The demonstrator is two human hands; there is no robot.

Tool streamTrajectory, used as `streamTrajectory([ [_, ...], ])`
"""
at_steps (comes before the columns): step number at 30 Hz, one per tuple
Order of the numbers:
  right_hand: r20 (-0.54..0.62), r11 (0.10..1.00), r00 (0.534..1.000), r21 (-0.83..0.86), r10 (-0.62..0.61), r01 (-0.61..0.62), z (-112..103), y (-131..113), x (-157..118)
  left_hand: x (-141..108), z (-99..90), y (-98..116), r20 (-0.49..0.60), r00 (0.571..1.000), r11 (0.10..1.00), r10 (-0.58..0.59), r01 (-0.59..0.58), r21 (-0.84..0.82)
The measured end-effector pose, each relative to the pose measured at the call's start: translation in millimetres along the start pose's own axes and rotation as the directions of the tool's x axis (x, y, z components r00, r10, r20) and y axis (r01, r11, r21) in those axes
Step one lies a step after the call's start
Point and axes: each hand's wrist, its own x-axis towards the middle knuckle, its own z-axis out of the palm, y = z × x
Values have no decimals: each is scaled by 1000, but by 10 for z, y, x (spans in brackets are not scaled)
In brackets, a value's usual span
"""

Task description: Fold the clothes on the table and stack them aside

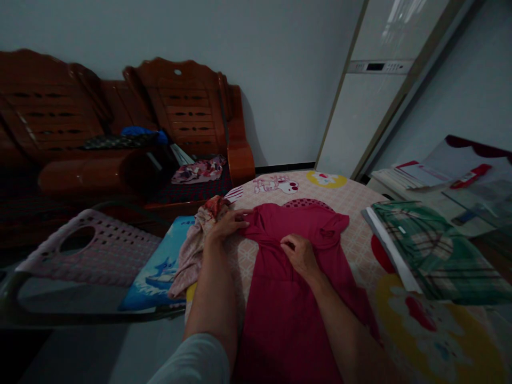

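Note:
A dark pink short-sleeved shirt (276, 298) lies spread over the table, its lower part running out of view at the bottom. A small dark motif marks its upper right, and folds cross the chest. My left hand (229, 224) rests at the left sleeve, fingers stretched out and touching the cloth. Over the middle of the shirt, my right hand (301, 255) is closed, thumb and forefinger meeting in a pinch at the fabric's folds. Beside my left forearm, a crumpled patterned cloth (194, 256) hangs over the table's left edge.
The round table (250, 261) has a patterned cover. At right lies a folded green plaid cloth (436, 245), near a side cabinet with papers (412, 173). A woven chair (100, 256) holding a blue picture bag (164, 272) stands left; a wooden sofa (180, 101) is behind.

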Motion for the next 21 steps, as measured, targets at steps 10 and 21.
streamTrajectory([
  [10, 15, 969, 992, 212, 128, -128, -118, -126, -37, 206, 163, 143, -180, 983, 957, -38, -16, -289],
  [21, 366, 782, 841, 343, 398, -520, -416, -83, -16, 488, 608, 139, -414, 910, 975, 6, -98, -202],
])
